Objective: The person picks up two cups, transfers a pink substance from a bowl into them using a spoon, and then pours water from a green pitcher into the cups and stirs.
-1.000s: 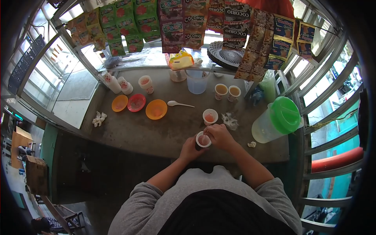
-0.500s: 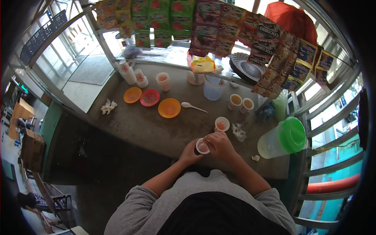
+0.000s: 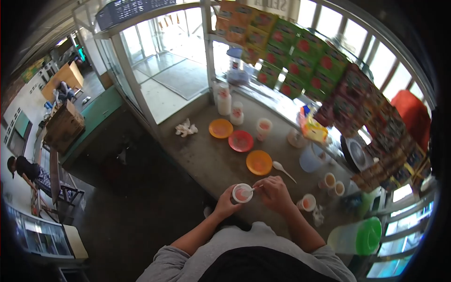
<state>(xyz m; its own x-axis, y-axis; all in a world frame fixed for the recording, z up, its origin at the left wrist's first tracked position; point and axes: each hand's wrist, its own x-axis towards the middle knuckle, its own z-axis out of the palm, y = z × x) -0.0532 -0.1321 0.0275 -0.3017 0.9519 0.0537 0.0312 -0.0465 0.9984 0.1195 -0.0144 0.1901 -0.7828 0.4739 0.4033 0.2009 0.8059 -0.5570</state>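
My left hand (image 3: pixel 226 205) is wrapped round a white cup (image 3: pixel 236 198) with pink stuff in it, its mouth tilted up toward me. In my right hand (image 3: pixel 274 193) a small white spoon (image 3: pixel 253 189) is pinched, its end at the cup's rim. Close by on the right stands another cup (image 3: pixel 307 203) with orange-pink contents, beside a crumpled clear plastic (image 3: pixel 318 215). Just beyond my hands lie an orange plate (image 3: pixel 259 162) and a larger white spoon (image 3: pixel 284 172).
Further back are a red plate (image 3: pixel 241 141), another orange plate (image 3: pixel 221 128), stacked cups (image 3: pixel 224 102) and crumpled tissue (image 3: pixel 186 128). A clear bluish container (image 3: pixel 312 158) and a green-lidded pitcher (image 3: pixel 368 236) stand right. Sachet strips (image 3: pixel 300 61) hang above. A person (image 3: pixel 26 170) bends at far left.
The view has swung left, so the table things appear further right. My right hand has drawn back from the cup, and the small spoon now shows between them. The left hand still holds the cup.
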